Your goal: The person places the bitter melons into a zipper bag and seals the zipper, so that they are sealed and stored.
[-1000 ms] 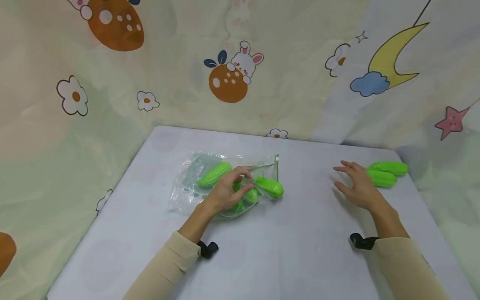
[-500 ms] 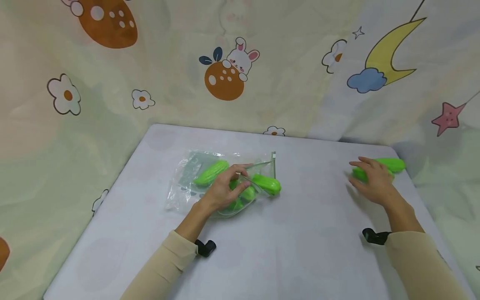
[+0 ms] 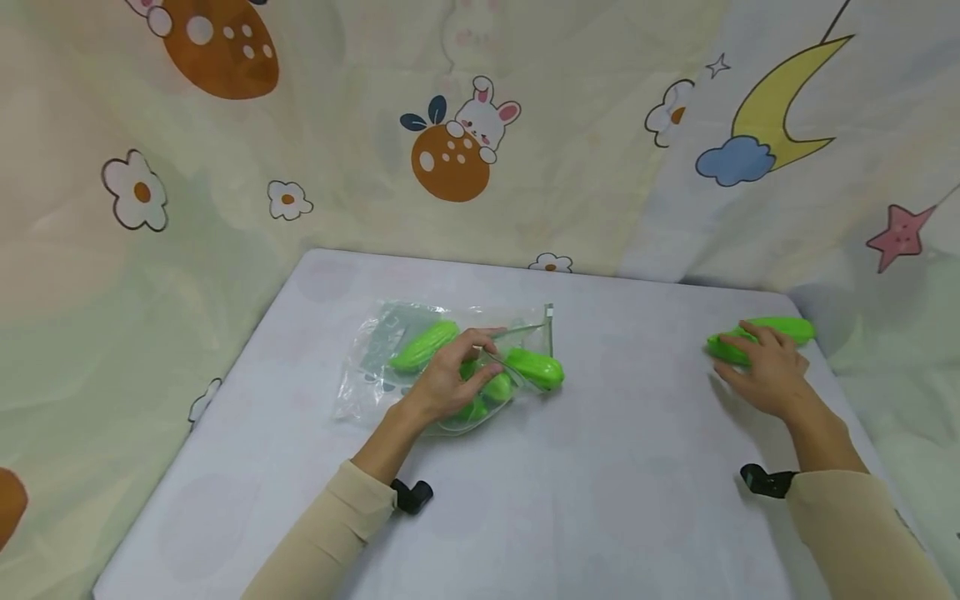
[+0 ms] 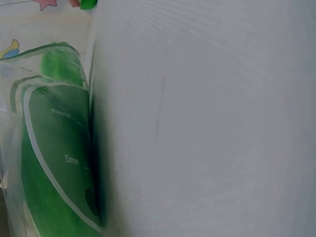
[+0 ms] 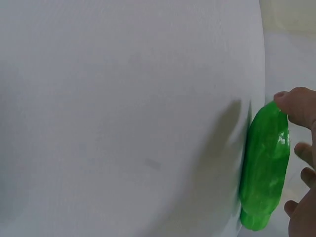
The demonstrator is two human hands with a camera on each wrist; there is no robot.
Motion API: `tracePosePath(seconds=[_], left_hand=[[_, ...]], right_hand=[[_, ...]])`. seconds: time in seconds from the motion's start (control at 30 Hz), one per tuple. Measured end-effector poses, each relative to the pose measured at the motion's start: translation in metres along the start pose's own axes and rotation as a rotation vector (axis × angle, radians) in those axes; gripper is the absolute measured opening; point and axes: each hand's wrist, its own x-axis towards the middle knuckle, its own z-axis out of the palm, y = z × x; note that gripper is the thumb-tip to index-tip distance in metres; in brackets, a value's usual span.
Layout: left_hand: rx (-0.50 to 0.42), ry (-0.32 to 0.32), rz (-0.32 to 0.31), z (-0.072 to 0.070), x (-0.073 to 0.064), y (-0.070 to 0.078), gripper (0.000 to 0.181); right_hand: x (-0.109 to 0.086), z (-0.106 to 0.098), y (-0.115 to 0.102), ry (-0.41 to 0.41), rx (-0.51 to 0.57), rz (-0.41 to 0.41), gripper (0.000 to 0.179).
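- Pinched between thumb and fingers of the left hand (image 3: 453, 383): the lip of a clear, green-printed plastic zip bag (image 3: 360, 404). I judge the lifted lip keeps the mouth gaping.
- Several bright-green elongated vegetables (image 3: 426, 346) lie inside; one sits at the mouth, its end seeming to poke past the lip.
- Right hand (image 3: 768, 375) spread over a glossy bright-green ridged vegetable (image 3: 729, 350) at the white table's (image 3: 600, 500) far right. One digit touches its tip; I see no firm hold, just fingers arched from above, likely to straddle the rounded body.
- What looks like another lies just behind, partly hidden.
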Motion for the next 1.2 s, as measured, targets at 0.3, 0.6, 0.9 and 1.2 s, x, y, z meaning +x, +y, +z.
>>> tracePosePath(seconds=[0.3, 0.6, 0.9, 1.2], left_hand=[[0.01, 0.0, -0.015, -0.002, 0.0, 0.002, 0.024], [0.006, -0.01, -0.018, -0.002, -0.001, 0.003, 0.023], [0.022, -0.007, -0.024, -0.003, -0.001, 0.006, 0.024], [0.025, -0.012, -0.022, -0.001, -0.003, 0.007, 0.024]], right_hand=[[-0.009, -0.006, 0.002, -0.114, -0.029, 0.069, 0.056], [-0.017, 0.001, 0.006, -0.071, 0.077, 0.053, 0.064], [-0.02, 0.012, 0.004, -0.024, 0.137, -0.033, 0.08], [-0.024, 0.02, 0.004, 0.084, 0.179, -0.179, 0.069]])
